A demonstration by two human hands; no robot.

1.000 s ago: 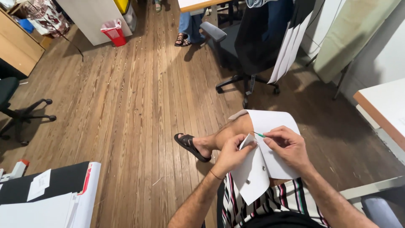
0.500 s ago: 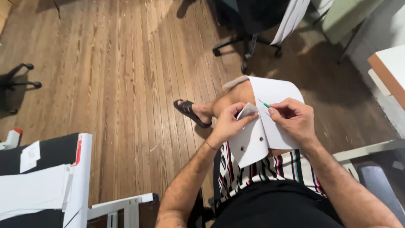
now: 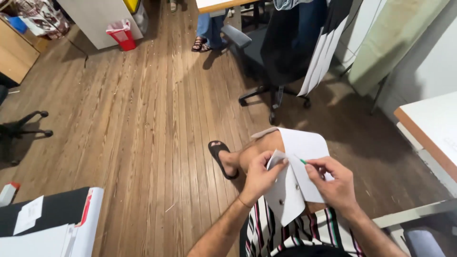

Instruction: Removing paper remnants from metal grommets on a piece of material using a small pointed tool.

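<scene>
Head view, looking down at the lap of a seated person. White fabric piece [image 3: 304, 178] with small dark buttons lies draped over the raised knee, above striped shorts [image 3: 304, 231].

Left hand [image 3: 259, 176]: closed, thumb and fingers pinching a folded edge of the fabric near its upper left corner.

Right hand [image 3: 335, 183]: closed, fingertips pinched on a thin green-tipped tool [image 3: 302, 161], which looks like a needle or pin; too small to tell which. Its tip rests at the fabric, just beside the left thumb. The heel of this hand lies on the cloth.

Hands are near each other, not touching.

Surroundings: wooden plank floor [image 3: 143, 119]. Black sandal [image 3: 220, 157] on the person's foot, just left of the knee. Black office chair [image 3: 281, 52] ahead, with a white cloth hanging from its back. Red bin [image 3: 121, 34] far upper left. Another person's sandalled feet [image 3: 202, 44] under a desk at top. Tabletop [image 3: 431, 126] with a wooden edge at right. White machine with red trim [image 3: 88, 219] at lower left.
</scene>
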